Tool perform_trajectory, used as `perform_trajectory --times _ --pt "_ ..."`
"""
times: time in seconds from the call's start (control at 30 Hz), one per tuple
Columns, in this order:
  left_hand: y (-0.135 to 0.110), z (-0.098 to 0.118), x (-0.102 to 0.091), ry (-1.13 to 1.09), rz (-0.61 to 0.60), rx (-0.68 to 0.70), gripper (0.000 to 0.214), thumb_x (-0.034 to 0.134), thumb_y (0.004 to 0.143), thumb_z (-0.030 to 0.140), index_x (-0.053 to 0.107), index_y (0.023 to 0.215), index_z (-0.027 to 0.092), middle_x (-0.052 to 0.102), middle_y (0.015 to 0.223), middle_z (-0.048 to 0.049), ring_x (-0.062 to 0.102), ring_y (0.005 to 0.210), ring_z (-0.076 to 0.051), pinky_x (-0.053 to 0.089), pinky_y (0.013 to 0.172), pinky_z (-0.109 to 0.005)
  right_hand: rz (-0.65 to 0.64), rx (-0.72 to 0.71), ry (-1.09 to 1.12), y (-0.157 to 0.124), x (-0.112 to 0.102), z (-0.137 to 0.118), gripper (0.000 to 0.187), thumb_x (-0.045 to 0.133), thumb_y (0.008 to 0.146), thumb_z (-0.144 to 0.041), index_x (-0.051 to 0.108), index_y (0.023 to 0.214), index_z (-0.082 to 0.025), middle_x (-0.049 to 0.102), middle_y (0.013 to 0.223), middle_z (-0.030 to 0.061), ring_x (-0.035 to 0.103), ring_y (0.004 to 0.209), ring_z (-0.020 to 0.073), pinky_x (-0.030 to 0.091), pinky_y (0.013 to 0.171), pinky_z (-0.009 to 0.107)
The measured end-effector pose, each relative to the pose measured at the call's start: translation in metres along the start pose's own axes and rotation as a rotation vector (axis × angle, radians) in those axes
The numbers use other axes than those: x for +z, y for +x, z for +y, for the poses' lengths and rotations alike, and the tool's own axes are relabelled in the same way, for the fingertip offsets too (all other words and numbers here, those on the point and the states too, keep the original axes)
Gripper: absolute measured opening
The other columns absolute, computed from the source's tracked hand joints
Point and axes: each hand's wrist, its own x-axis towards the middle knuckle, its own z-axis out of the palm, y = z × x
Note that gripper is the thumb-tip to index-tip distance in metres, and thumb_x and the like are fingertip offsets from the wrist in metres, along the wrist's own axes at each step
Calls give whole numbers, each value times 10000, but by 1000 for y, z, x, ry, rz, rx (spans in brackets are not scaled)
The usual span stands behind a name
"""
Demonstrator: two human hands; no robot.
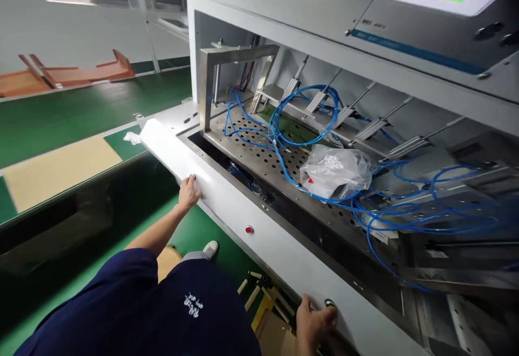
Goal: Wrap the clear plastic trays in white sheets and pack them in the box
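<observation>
Perforated metal plate (245,150) in the cabinet is carrying loose blue tubing (302,144), some coiled, and a crumpled clear plastic bag (338,166) right of the coil. Metal frame (205,93) is standing at its left end. White front panel (227,199) is running along the front, carrying a red button (248,229). Pale ledge (176,122) left of the frame is holding a small dark item (190,118), can't tell what. Green bench strip (125,140) is carrying a tan board (65,169); a crumpled white scrap (132,138) is lying near its right end. Green floor (214,226) is bearing a light shoe (211,249).
</observation>
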Motion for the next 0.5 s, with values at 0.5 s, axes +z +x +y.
perform_trajectory --times 0.5 --pt "21 -61 42 78 251 169 429 581 872 353 738 1231 179 744 1242 -146 724 894 -302 537 777 -406 319 169 27 4 24 -5 768 491 799 -686 664 1223 -69 662 1338 355 571 1341 534 465 1189 662"
